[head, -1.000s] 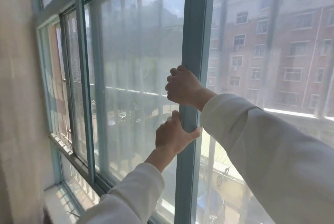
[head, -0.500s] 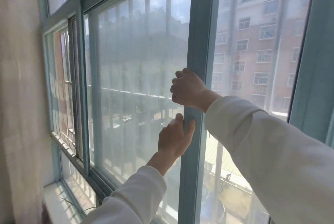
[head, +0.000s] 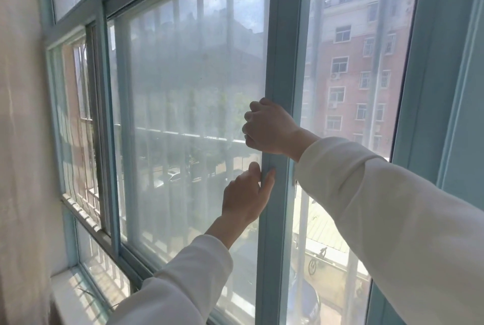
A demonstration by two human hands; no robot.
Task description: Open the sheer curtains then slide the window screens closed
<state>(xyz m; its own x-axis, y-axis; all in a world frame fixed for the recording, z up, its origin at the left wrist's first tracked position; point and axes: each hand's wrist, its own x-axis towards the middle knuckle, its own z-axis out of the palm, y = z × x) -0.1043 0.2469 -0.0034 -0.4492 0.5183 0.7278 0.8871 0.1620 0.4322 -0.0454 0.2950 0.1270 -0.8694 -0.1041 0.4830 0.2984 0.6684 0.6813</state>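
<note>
Since a second ago, the screen's upright stile (head: 279,67) has slid rightward across the window: a blue-green jamb (head: 445,88) now shows at the right edge, and the strip of unscreened glass (head: 353,62) between stile and jamb looks narrower. I judge the screen is mid-slide, most of the way closed but not yet shut against the jamb.

Both hands stay on that stile. The right hand (head: 269,128), upper, has its grip curled closed around the stile's left edge. The left hand (head: 246,196), just below and apart from it, has a looser grip: thumb laid across the stile's face, fingers hidden behind its edge.

Counted: two hands, two white sleeves, one screen panel (head: 191,104) in motion. One pale curtain (head: 18,141) hangs bunched at the far left, clear of the window.
</note>
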